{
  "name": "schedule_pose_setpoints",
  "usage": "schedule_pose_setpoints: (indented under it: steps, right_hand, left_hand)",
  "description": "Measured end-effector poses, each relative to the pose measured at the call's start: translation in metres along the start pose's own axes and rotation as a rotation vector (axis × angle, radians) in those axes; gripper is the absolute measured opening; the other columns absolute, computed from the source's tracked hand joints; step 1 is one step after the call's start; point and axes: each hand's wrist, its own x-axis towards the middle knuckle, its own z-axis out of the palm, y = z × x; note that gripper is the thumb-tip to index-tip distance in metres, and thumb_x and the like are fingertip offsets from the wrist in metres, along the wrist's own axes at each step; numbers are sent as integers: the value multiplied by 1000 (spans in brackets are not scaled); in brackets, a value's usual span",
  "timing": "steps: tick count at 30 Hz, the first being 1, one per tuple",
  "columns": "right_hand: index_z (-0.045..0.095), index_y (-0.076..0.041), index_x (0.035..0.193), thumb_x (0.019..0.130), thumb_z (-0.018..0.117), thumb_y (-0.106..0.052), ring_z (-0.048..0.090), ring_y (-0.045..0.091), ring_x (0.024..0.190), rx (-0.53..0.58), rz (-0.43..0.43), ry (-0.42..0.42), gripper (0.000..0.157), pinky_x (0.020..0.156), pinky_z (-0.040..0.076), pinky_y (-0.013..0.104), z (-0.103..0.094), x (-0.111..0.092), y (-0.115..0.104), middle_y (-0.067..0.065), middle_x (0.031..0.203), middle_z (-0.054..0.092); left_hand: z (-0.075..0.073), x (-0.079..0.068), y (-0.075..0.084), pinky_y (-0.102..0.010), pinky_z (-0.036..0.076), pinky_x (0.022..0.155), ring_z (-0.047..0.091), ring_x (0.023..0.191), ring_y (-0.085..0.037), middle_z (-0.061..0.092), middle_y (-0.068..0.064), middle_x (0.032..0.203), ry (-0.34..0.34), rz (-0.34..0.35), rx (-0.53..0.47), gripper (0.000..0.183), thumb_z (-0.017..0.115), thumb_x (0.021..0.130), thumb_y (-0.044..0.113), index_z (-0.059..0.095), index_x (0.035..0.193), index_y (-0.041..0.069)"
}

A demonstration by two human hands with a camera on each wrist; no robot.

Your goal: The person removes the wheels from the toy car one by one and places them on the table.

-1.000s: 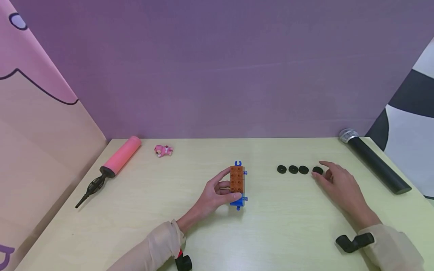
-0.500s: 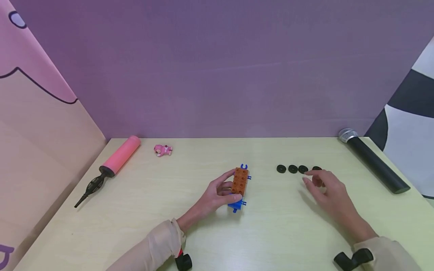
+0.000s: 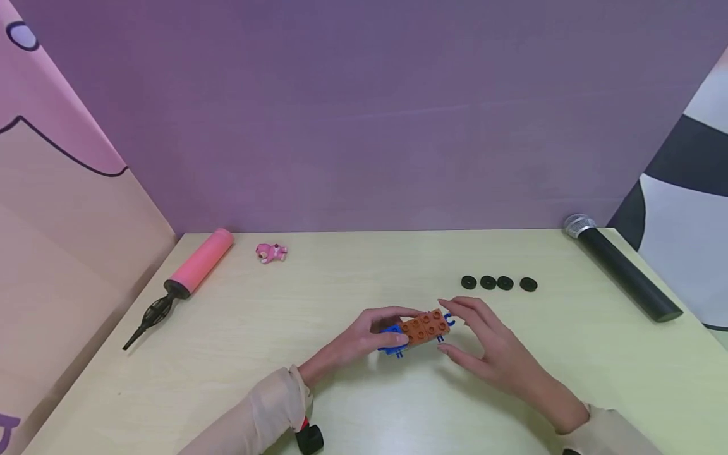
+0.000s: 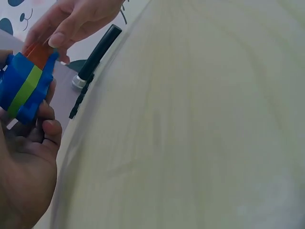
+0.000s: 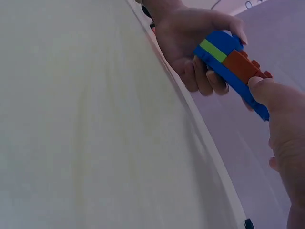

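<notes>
A toy car body of building bricks (image 3: 425,327), with orange studded bricks on a blue base, is held tilted above the table by my left hand (image 3: 361,338). The left thumb lies on top, by the blue end. In the left wrist view, a green stripe crosses the blue part of the toy (image 4: 31,88). My right hand (image 3: 500,351) is spread around the toy's orange end, thumb on the near side and fingers on the far side. Whether its fingertips touch the bricks is hard to tell. Blue pegs stick out from the toy's side and end.
Several black toy wheels (image 3: 488,282) lie in a row behind the right hand. A black microphone (image 3: 628,275) rests at the right edge. A pink balloon pump (image 3: 201,264) lies at the left, beside a small pink bear figure (image 3: 271,253). A purple wall (image 3: 375,126) stands behind the table.
My right hand has moved left from the wheels to the toy car body. My left hand has turned the toy from upright in view to lying sideways, orange end to the right.
</notes>
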Motion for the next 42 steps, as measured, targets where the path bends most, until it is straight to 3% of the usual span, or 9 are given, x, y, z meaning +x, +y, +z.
schedule_pose_setpoints:
  steps: [3,9,14,17,21,26,30,36,42]
  right_hand:
    - [58,1,140,105,56,-48,55,24,120,25,0,-39,61,110,35,16,3,1,-6,11,132,57]
    - [61,6,129,107,56,-37,58,22,111,87,-96,-7,49,106,40,16,9,2,-10,12,123,60]
    - [61,3,127,107,56,-41,59,18,109,99,-29,-41,49,99,45,15,10,0,-13,8,121,60]
    - [60,1,126,106,56,-44,59,16,107,107,26,-59,50,94,47,16,9,-2,-16,5,122,61]
    - [60,-1,127,105,56,-44,59,16,107,118,53,-43,49,90,48,17,7,-1,-18,6,122,62]
    - [60,-1,128,105,56,-42,60,18,106,116,43,-2,48,91,48,17,6,-1,-16,8,122,63]
    - [60,-2,128,104,56,-44,59,15,108,121,74,-24,49,91,48,15,5,-3,-14,6,123,62]
    - [60,-2,128,104,57,-46,59,14,110,132,98,-48,51,91,49,15,8,-4,-12,5,125,62]
    - [61,0,128,105,60,-38,60,17,104,148,24,2,44,88,49,16,13,1,-11,9,121,63]
  left_hand:
    - [0,0,0,-28,52,87,57,104,-12,64,-13,131,-26,-21,34,58,60,102,39,58,143,-2]
    - [-2,-1,0,-27,51,86,58,101,-11,65,-10,127,-55,-56,47,50,59,102,30,60,141,-1]
    - [-5,-6,-1,-29,53,85,60,101,-13,67,-5,126,-49,-48,45,49,61,103,35,61,142,5]
    - [-7,-10,2,-31,54,88,61,103,-14,65,-2,125,1,-37,129,57,67,100,40,56,148,12]
    - [-11,-17,4,-37,52,95,62,107,-16,66,-3,122,101,56,291,70,80,91,33,50,151,11]
    - [-15,-25,7,-47,47,105,58,123,-18,65,-6,134,169,185,444,64,87,85,16,59,141,6]
    - [-16,-29,9,-43,45,108,54,127,-17,66,-3,133,166,256,554,56,87,85,14,64,135,4]
    - [-17,-28,6,-36,51,102,59,118,-20,71,-5,122,195,414,676,51,89,82,9,68,127,0]
    - [-18,-29,4,-31,52,100,60,114,-21,71,-7,118,215,441,754,49,90,80,10,70,124,2]
